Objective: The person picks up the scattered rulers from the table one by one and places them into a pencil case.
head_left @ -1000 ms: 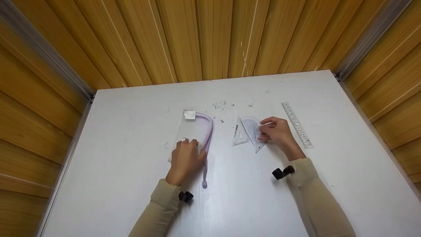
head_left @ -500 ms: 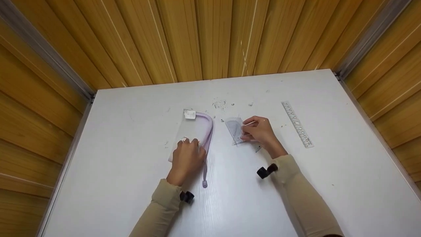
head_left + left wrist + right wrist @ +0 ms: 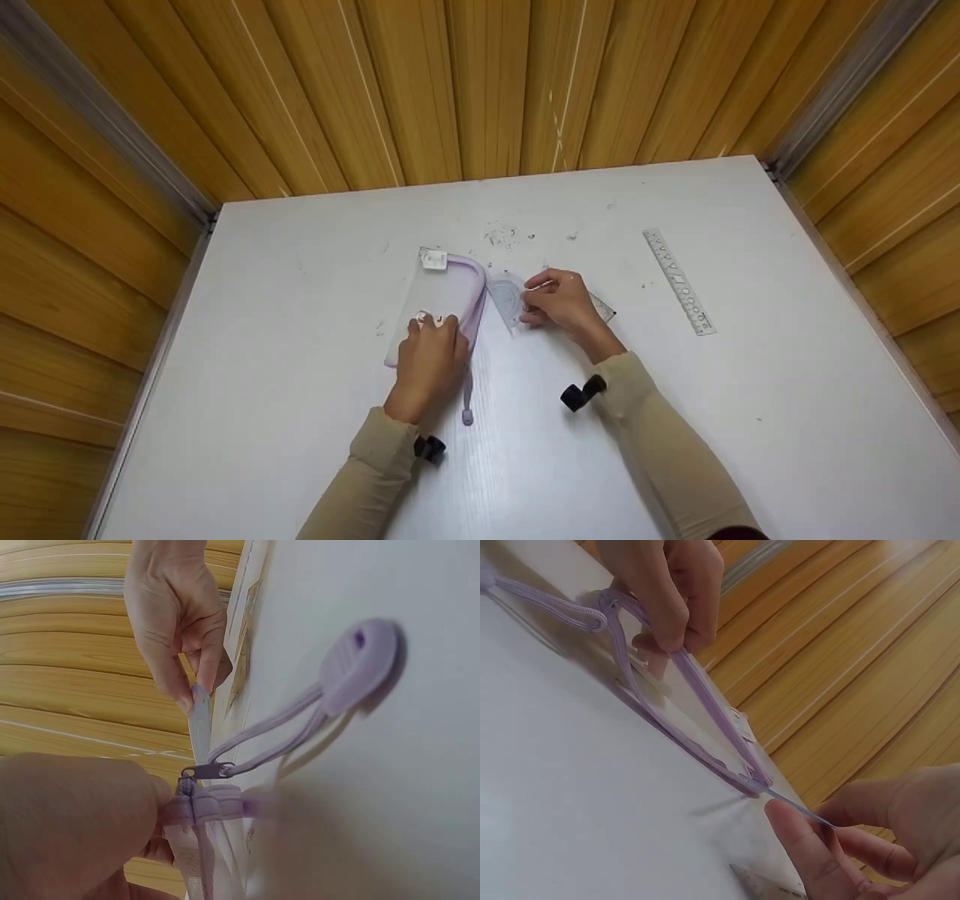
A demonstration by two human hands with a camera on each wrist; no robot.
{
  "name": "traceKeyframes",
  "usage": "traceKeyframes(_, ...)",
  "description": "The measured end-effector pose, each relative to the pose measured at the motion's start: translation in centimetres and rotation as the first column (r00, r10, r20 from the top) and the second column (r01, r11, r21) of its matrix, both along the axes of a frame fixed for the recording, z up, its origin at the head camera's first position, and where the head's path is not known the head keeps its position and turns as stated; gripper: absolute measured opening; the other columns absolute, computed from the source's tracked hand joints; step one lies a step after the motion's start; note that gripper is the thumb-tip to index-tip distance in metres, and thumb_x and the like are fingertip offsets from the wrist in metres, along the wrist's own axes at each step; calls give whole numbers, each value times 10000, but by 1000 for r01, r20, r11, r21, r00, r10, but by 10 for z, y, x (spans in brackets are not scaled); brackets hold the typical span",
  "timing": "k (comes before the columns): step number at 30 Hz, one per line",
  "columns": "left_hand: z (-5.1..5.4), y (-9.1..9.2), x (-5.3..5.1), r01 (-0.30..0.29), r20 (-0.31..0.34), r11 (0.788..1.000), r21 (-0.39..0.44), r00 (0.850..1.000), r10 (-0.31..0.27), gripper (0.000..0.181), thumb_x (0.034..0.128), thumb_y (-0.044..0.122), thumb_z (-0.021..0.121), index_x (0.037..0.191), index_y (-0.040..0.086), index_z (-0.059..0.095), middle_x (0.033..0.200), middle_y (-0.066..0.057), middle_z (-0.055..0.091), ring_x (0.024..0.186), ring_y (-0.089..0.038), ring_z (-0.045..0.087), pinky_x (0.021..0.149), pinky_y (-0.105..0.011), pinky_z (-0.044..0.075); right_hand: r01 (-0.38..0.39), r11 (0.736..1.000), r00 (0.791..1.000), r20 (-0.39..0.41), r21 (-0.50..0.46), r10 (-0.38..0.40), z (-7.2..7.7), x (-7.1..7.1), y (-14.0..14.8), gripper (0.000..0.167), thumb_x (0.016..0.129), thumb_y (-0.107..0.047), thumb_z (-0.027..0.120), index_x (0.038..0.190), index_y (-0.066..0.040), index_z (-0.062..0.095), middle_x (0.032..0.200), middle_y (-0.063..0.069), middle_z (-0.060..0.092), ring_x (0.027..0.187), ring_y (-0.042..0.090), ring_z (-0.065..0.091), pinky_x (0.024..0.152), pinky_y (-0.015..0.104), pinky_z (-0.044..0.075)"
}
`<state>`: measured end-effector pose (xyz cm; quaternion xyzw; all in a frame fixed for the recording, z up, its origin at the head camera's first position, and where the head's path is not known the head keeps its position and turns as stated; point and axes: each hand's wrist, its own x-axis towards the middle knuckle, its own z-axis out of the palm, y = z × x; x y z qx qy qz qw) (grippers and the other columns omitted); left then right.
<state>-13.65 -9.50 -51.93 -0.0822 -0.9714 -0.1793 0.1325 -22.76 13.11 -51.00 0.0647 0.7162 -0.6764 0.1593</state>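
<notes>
My left hand [image 3: 429, 360] pinches the upper edge of a clear zip pouch [image 3: 427, 289] with lilac trim. In the right wrist view the pouch's zipped side gapes, its lilac edges [image 3: 712, 701] apart. Between thumb and fingers, my right hand [image 3: 562, 304] pinches a clear protractor [image 3: 506, 300]. The protractor's far end is at the pouch's mouth; I cannot tell whether it is inside. A clear set square [image 3: 602, 307] lies on the table, partly hidden by my right hand. The zip's lilac pull [image 3: 360, 664] trails on the table.
A clear ruler [image 3: 680, 283] lies farther right on the white table [image 3: 247, 360]. Small dark marks [image 3: 501, 238] dot the surface beyond the pouch. Wood-look panels [image 3: 480, 90] stand behind the table's far edge.
My right hand has moved left with the protractor, from above the set square to the pouch's mouth. The set square behind it lies turned differently. My left hand stays nearly still on the pouch.
</notes>
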Motion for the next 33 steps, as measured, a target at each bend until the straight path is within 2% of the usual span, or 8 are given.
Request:
traceKeyframes(12, 2, -1, 1, -15, 45, 1000, -18, 999, 16, 218, 979, 213, 568, 970, 28, 682, 898, -226, 630, 831, -385, 616, 613, -540, 546, 9, 998, 1000, 12, -58, -8, -4, 0, -29, 241, 854, 64, 710, 1087, 63, 649, 835, 147, 682, 690, 219, 723, 655, 365, 608)
traceKeyframes(22, 5, -4, -1, -4, 23, 1000, -22, 1000, 4, 217, 960, 215, 578, 903, 30, 678, 881, -225, 634, 815, -391, 617, 604, -543, 534, 47, 995, 998, 32, -88, -45, -6, 0, -53, 205, 860, 74, 729, 1058, 77, 680, 830, 137, 689, 675, 205, 723, 656, 349, 607)
traceKeyframes(25, 7, -5, -1, 3, 31, 1000, -13, 1000, -3, 224, 962, 214, 583, 924, 29, 704, 890, -220, 642, 814, -387, 618, 608, -544, 536, 59, 992, 997, 52, -114, -53, -8, 1, -59, 213, 859, 91, 729, 1066, 90, 679, 836, 146, 694, 667, 211, 728, 667, 358, 607)
traceKeyframes(33, 9, -7, 0, 27, 30, 999, 27, 999, -28, 221, 963, 200, 581, 900, 44, 724, 861, -184, 632, 786, -375, 614, 593, -543, 528, 67, 993, 997, 49, -101, -63, -8, 4, -73, 207, 858, 81, 745, 1057, 88, 691, 891, 178, 733, 671, 218, 740, 683, 370, 608)
